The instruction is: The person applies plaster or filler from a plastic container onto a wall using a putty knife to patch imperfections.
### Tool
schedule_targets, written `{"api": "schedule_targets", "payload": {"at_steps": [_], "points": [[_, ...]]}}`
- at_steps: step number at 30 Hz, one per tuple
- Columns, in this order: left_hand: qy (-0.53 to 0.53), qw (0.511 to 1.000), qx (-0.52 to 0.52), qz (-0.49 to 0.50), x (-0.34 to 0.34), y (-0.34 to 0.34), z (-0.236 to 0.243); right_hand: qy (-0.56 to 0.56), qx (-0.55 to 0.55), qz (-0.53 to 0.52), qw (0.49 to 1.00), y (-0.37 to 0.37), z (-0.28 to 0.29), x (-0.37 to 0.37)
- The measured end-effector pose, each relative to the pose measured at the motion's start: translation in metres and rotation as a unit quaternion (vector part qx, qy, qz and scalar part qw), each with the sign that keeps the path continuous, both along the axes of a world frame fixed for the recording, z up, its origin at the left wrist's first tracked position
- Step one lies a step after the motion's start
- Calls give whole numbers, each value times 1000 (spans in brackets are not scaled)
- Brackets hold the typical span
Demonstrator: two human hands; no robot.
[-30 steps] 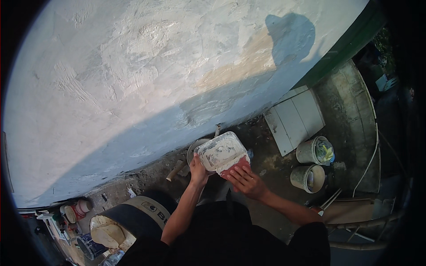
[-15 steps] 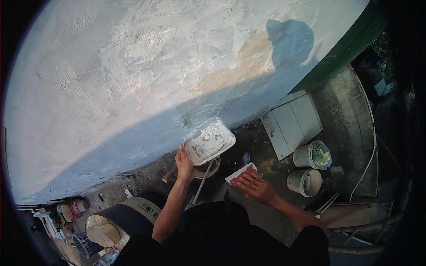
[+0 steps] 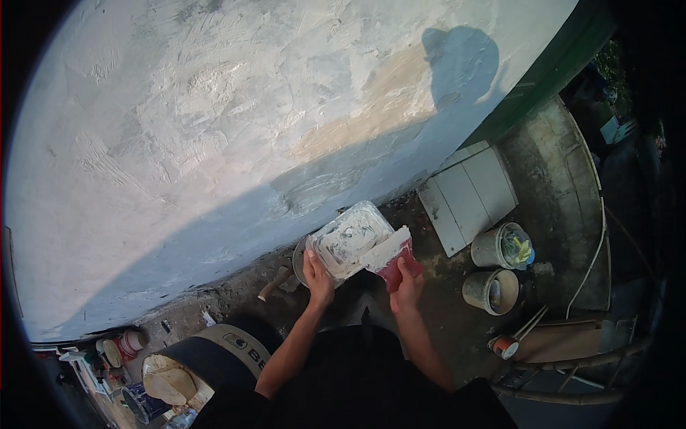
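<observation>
My left hand (image 3: 319,277) grips the near left edge of a shallow white tray (image 3: 355,230), its inside smeared with white plaster. In my right hand (image 3: 408,284) is a red putty scraper (image 3: 394,273), fingers closed round it. The scraper's broad edge (image 3: 386,248) is coated in white plaster and lies at the tray's right side, overlapping the rim. Beyond the tray rises a wall (image 3: 214,143) covered with uneven white plaster. A round pail (image 3: 301,259) is partly hidden under the tray.
Two pale buckets (image 3: 488,293) stand on the right, one holding something green and yellow. Light flat panels (image 3: 468,196) lie by the wall. A dark barrel (image 3: 221,355) is close on my left, with an orange-rimmed pot (image 3: 506,347) and bamboo poles (image 3: 572,397) at lower right.
My right hand has moved left and up, turning the scraper upright and bringing its edge to the tray. The tray has shifted slightly right and down.
</observation>
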State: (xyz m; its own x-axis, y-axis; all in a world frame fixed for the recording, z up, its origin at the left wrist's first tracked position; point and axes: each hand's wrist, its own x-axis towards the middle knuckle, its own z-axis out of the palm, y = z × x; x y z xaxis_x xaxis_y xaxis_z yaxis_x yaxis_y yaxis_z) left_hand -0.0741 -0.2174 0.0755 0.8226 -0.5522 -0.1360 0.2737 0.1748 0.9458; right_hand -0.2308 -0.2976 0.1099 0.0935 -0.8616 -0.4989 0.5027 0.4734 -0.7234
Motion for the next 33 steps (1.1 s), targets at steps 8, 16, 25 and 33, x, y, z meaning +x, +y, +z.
{"api": "schedule_targets", "payload": {"at_steps": [8, 16, 25, 33], "points": [[49, 999, -10, -22, -10, -2, -1, 7, -130, 29, 991, -3, 17, -10], [167, 981, -87, -47, -10, -2, -2, 71, -135, 73, 986, 0, 6, -19], [240, 965, -88, -65, -4, 2, 7, 65, -138, 91, 984, 2, -3, -32], [235, 966, -90, -64, -4, 4, 2, 69, -133, 107, 983, 5, -7, -40]]}}
